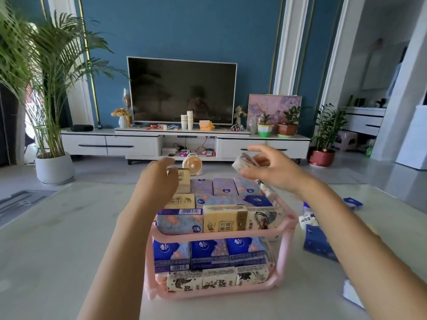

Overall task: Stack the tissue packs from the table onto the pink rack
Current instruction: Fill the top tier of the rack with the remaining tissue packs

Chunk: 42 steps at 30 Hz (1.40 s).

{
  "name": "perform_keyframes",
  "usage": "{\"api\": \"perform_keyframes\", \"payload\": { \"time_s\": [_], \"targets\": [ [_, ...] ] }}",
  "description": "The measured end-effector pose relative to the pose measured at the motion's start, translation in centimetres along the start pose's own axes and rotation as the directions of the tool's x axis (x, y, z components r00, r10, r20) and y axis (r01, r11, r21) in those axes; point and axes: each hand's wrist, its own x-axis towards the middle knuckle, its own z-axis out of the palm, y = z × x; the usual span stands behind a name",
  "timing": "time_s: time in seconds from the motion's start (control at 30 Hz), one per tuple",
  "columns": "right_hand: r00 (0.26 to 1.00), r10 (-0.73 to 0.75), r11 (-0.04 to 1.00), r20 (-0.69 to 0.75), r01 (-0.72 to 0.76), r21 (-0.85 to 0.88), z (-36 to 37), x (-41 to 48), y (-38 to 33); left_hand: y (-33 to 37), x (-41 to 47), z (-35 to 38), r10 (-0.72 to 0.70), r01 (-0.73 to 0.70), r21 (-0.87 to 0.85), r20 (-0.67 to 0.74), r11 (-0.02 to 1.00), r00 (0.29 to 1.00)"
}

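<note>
Counter [57, 239] left of the pink rack [285, 241]: bare, open approach from the left and front-left. Rack's lower tier: packed with tissue packs [209, 249] across its visible front, no gap seen. Upper tier: front row full; packs rise higher at the rear left, under the left hand [159, 179]. Right hand [272, 172], its grip on a tissue pack [243, 161], hangs in free air above the rear right. Right of the rack: loose blue packs [317, 241] lie near the frame, narrowing that side.

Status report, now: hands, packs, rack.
Left hand on a yellow pack atop the pink rack. Right hand holds a white pack above it. More packs wait on table, right side.
</note>
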Motion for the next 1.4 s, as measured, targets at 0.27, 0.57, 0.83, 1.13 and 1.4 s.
{"api": "perform_keyframes", "payload": {
  "time_s": [0.27,0.57,0.83,1.13,1.4],
  "targets": [
    [0.834,0.542,0.727,0.108,-0.401,-0.558,-4.5,-6.2,16.4,10.8,-3.3,4.8,0.346,-0.33,-0.218,0.038,0.918,0.937],
    [0.898,0.436,0.85,-0.061,-0.433,-0.299,-3.5,-4.3,20.0,12.3,-3.7,9.1,0.387,-0.365,-0.156,0.143,0.918,0.911],
    [0.625,0.579,0.619,-0.523,-0.755,-0.216,-8.9,-1.8,28.9,10.8,-2.4,8.9,0.352,-0.344,-0.117,0.054,0.932,0.934],
    [0.608,0.505,0.691,-0.613,-0.71,-0.134,-9.6,-4.1,30.3,10.4,-1.3,9.1,0.271,-0.262,-0.198,0.019,0.944,0.962],
    [0.952,-0.19,0.967,-0.241,0.139,-0.214,-4.1,-3.4,5.9,4.6,0.2,1.1,-0.059,0.005,-0.189,-0.284,0.982,0.957]
  ]
}}
